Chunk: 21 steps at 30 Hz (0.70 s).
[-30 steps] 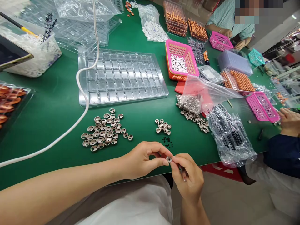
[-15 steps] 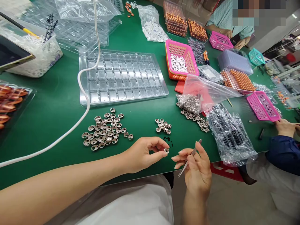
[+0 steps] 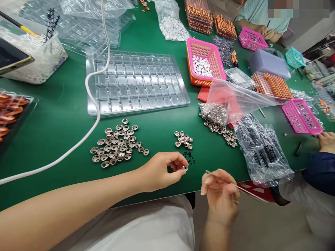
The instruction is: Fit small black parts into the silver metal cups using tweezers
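The left hand [image 3: 165, 172] pinches a silver metal cup [image 3: 185, 168] over the table [image 3: 157, 136], apart from the right hand [image 3: 222, 195], which holds tweezers [image 3: 250, 192] pointing toward four o'clock. A slack pinch could drop the cup among black pieces [image 3: 189, 156] near its one o'clock.

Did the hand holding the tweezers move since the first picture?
Yes. The right hand has moved to the right: it is now farther from the small black bits lying on the table.
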{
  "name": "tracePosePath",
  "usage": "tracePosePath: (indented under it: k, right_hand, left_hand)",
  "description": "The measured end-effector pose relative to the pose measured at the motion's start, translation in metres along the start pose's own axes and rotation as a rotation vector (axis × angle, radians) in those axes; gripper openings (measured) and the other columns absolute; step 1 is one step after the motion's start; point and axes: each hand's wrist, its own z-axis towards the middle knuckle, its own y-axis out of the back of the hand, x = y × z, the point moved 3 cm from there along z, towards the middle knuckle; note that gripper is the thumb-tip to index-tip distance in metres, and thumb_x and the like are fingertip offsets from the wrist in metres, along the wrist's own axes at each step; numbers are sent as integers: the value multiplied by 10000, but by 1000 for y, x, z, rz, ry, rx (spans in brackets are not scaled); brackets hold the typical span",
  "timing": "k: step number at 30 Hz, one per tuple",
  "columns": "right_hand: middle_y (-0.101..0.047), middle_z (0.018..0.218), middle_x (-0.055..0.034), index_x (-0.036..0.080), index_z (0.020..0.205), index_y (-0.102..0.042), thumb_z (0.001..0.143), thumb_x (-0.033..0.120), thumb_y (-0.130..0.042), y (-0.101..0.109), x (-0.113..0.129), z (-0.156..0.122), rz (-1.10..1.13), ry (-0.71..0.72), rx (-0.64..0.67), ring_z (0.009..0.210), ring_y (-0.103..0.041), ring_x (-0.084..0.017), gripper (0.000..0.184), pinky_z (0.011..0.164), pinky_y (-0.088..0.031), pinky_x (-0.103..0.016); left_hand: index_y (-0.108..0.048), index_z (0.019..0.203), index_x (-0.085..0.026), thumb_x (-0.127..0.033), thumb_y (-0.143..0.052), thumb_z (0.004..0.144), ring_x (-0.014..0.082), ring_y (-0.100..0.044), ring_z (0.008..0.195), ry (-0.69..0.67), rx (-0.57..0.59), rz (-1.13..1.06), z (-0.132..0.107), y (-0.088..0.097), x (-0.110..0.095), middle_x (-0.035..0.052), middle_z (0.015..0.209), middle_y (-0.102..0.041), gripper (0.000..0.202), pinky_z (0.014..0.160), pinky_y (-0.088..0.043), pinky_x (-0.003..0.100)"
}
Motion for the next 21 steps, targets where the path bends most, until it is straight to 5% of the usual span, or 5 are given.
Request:
tracePosePath:
  k: [3,6,10,21]
  right_hand:
    - [-624,892,-63,255,1165,-727,1016,420,-501,-6,4,-3,-117,15,8,710,-621,-165,318,496,-526,-298]
    - [-664,918,-75,223,1166,-722,998,263,-551,-9,5,-9,-300,-28,-2,796,-661,-183,244,578,-586,-322]
    - [-718,937,-32,253,1119,-703,926,105,-625,-11,1,-18,-405,-109,-57,782,-714,-173,256,642,-631,-322]
    - [-726,908,-7,253,1070,-684,873,40,-665,-19,-8,-21,-559,-46,-84,794,-707,-155,292,678,-602,-286]
  left_hand:
    - [-699,939,-139,-223,-628,851,135,-680,720,-36,-1,50,0,0,0,45,845,-742,140,683,-561,226]
    - [-710,945,-136,-210,-635,848,128,-684,707,-80,-12,95,0,-1,2,42,830,-746,144,672,-564,212]
    - [-717,944,-142,-186,-644,840,118,-691,690,-145,-30,131,-1,-2,5,30,809,-749,134,646,-563,190]
    - [-731,959,-116,-147,-637,868,111,-690,670,-258,-29,255,-1,-3,8,33,774,-736,135,626,-549,174]
